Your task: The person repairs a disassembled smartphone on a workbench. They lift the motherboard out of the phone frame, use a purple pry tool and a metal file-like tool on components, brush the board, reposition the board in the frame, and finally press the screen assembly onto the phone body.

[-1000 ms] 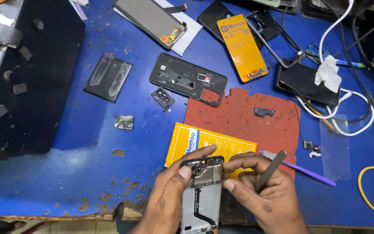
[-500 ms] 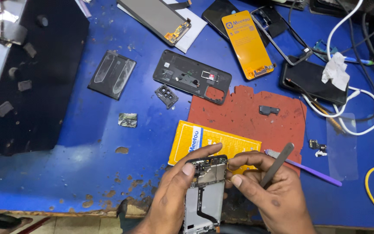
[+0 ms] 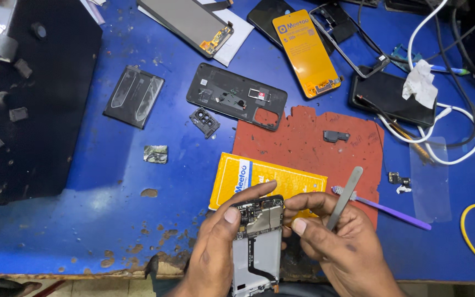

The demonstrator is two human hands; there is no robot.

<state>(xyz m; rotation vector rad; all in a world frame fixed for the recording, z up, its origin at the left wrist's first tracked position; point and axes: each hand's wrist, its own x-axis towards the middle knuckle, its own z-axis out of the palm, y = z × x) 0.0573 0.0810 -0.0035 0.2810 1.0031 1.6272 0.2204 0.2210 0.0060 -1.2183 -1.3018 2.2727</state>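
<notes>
Looking down at a blue workbench [image 3: 111, 231], two bare hands hold an opened phone frame [image 3: 258, 236] at the near edge, between them. The left hand [image 3: 213, 253] grips its left side, thumb on the circuit board. The right hand [image 3: 339, 247] pinches the right edge while holding metal tweezers [image 3: 345, 197]. A yellow package [image 3: 259, 177] lies just behind.

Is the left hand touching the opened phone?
Touching. The head view shows the left hand gripping the opened phone, its thumb pressed on the upper left edge by the circuit board.
</notes>
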